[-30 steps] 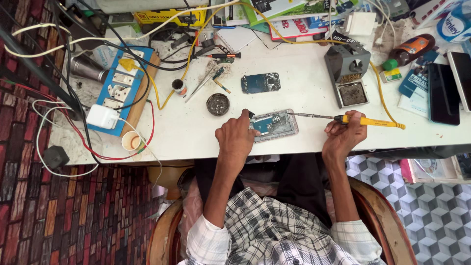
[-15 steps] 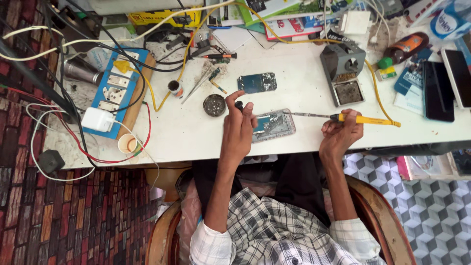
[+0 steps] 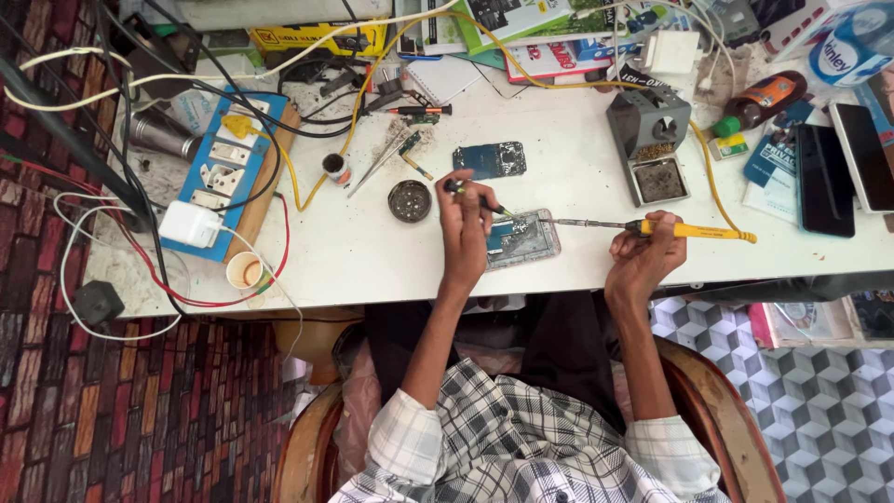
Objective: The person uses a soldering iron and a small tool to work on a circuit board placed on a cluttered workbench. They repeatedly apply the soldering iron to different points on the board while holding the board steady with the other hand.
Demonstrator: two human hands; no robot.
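One opened phone (image 3: 521, 239) lies near the front edge of the white table (image 3: 372, 251). The left hand (image 3: 463, 219), just left of the phone, pinches one dark tweezer-like tool (image 3: 477, 198) over it. The right hand (image 3: 644, 256), to the phone's right, grips one yellow-handled soldering iron (image 3: 652, 226), its tip reaching the phone. One loose circuit board (image 3: 490, 159) lies just behind the phone.

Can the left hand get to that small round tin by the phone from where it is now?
Probably yes. The left hand is beside the round tin, with only bare white table between them. It already holds a thin tool, though, so its fingers aren't free to grip.
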